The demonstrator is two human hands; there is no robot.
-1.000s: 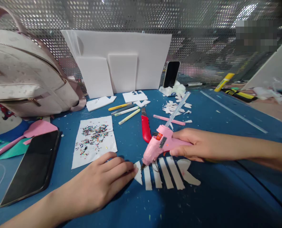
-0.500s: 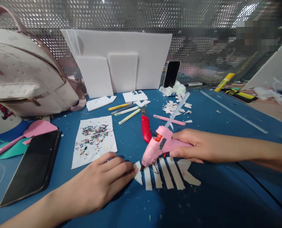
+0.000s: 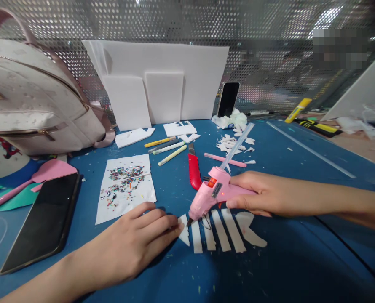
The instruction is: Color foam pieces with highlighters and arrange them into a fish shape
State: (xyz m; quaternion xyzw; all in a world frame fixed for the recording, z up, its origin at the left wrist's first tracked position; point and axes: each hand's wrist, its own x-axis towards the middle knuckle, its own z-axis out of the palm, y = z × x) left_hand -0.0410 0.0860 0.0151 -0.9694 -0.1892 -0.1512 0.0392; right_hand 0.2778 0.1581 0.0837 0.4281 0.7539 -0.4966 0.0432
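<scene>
My right hand (image 3: pixel 263 194) grips a pink hot glue gun (image 3: pixel 214 193) with a clear glue stick poking out of its back. The nozzle points down at the leftmost of several white foam strips (image 3: pixel 220 229) laid side by side on the blue table (image 3: pixel 301 261). My left hand (image 3: pixel 133 246) lies flat on the table, fingers stretched out, its fingertips pressing on the leftmost foam piece (image 3: pixel 183 229) beside the nozzle.
A sheet of paper with glitter (image 3: pixel 126 187) lies left of centre; a red utility knife (image 3: pixel 194 168), markers (image 3: pixel 167 149) and foam scraps (image 3: pixel 233 143) lie behind. A dark phone (image 3: pixel 42 221) and a pink backpack (image 3: pixel 38 97) are at left, white foam boards (image 3: pixel 162 84) at the back.
The glue gun's nozzle has shifted very slightly; both hands stay in nearly the same place.
</scene>
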